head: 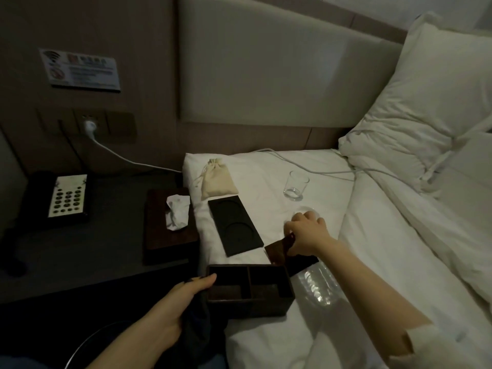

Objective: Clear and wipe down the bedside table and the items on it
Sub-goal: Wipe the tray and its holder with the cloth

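Left hand: our left hand (186, 296) holds a dark cloth (198, 339), fingers curled round it, at the organiser box (250, 288).
Right hand: our right hand (306, 233) curls over a second glass (303, 213), mostly hidden.
Place: on the bed (359, 262), at five o'clock from the upright glass (295, 185).
Handling: likely light, slippery, fragile; we take it round the wall.
Coaster tray (234, 226): long axis runs eleven to five.

The room is dim. A padded cream headboard (279, 75) rises beyond the hands, set against a brown wall (87, 27) with a switch panel (90, 125) and a small notice sign (82, 69). The bed (399, 262) beneath the hands is dressed in white, a plump pillow (426, 102) off to their right.
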Demonstrator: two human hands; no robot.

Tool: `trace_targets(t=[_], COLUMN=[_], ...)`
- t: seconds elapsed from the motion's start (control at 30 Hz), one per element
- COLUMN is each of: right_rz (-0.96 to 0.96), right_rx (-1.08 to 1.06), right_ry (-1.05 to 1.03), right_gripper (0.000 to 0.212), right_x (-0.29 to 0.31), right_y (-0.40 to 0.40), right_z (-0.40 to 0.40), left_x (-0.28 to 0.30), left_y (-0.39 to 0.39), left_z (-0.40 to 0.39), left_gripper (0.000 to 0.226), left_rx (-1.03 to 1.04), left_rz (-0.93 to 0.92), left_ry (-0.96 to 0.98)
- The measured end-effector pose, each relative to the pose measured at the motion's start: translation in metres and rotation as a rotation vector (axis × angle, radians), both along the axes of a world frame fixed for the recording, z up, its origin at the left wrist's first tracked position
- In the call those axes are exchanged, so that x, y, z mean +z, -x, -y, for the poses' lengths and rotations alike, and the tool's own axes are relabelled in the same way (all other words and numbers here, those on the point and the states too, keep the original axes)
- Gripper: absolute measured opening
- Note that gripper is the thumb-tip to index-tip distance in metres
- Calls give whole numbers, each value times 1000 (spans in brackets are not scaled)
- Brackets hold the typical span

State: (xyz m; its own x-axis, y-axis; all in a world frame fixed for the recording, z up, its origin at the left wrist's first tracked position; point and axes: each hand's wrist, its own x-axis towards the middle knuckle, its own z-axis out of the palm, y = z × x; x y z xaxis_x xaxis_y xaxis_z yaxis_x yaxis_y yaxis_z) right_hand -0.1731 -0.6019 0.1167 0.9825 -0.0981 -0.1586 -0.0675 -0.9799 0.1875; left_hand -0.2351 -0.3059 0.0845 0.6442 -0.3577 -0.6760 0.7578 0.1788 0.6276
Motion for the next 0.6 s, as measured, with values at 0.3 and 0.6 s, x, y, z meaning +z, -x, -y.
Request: trace_targets(t=[0.3,0.6], right_rz=[362,236], right_rx=[29,392], right_ry=[-677,-444], right_gripper=[16,13], right_x=[57,47], right_y=[23,56], right_z=[-36,-119], left_x=[3,5], left_y=[0,5], left_z=[0,2], left_gripper=[29,29], left_rx=[46,96], left_rz=[-20,-32], left_ry=[45,34])
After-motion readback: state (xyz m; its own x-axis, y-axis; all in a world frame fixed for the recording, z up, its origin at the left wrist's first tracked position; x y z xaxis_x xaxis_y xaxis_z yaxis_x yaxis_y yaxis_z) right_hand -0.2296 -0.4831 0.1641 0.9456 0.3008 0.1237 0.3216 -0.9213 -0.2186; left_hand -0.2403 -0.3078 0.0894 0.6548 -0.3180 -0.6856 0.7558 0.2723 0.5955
